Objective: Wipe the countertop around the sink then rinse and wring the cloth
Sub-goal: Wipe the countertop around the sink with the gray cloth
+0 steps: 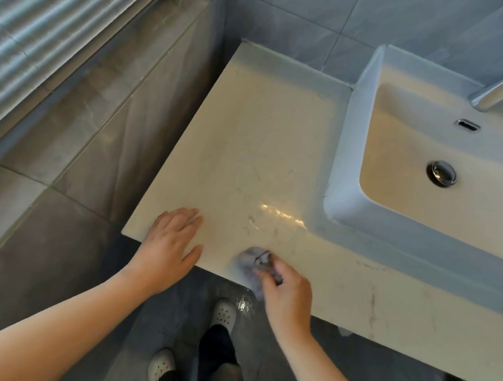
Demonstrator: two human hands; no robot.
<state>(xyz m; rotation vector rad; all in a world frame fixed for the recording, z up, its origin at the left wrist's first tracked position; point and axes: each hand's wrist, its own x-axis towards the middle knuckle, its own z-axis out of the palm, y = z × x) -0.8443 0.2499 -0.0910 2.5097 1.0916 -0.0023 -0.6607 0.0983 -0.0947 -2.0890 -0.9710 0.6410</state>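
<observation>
The left hand (173, 244) is laid flat on the near left corner of the desk (261, 146), with the fingers straight and spread and nothing held. It is judged to be placed there as a brace, so that body weight is carried while the other arm works. Just to its right, the cloth (252, 261), a small grey-blue wad, is pressed onto the desk close to the front edge, and part of it appears to hang over that edge. The cloth is gripped by the right hand (288, 292), whose fingers are curled round it from above. This bunched grip is judged to concentrate pressure on a small patch. The cloth is blurred, so its folds cannot be made out. A wet, glossy streak (284, 214) is seen on the desk between the cloth and the sink (353, 137), so the wiping step is judged to be in hand, with rinsing and wringing not yet begun. The sink stands on the right part of the desk, and the tap (500, 90) reaches over its basin from the far right, so the rinse can be done within reach. Counted: two hands, two shoes (223, 312) on the floor (172, 312) below the desk edge, one cloth, one sink, one drain plug (441, 173), one overflow slot (467, 125), one tap.
</observation>
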